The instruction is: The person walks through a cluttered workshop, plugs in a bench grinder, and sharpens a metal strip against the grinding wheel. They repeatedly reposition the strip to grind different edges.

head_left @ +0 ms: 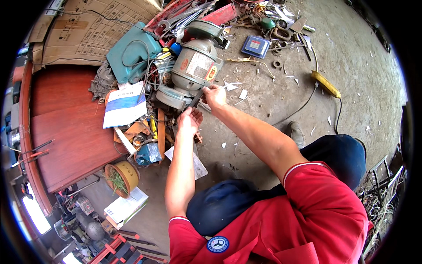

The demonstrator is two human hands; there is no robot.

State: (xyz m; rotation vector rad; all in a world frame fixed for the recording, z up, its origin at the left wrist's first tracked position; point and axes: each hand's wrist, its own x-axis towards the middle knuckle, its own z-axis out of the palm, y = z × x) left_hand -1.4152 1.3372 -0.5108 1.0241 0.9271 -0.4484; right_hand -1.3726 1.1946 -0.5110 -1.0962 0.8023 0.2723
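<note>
My right hand [214, 96] grips the upper end of a dark narrow metal bar [196, 99], held slanted beside the lower wheel housing of a grey-green bench grinder [190, 66]. My left hand [188, 120] pinches the bar's lower end, palm turned up and the other fingers curled loosely. The grinder's lower housing [170, 97] is right next to the bar; whether they touch I cannot tell. A white booklet with a blue band [124, 104] lies to the left.
A teal plastic case [129, 52], cardboard [77, 33], red wooden board [70, 132] and potted plant [129, 178] stand left. Tools and scrap [281, 33] lie ahead, with a blue square box [255, 46]. A yellow cabled control [325, 84] lies right.
</note>
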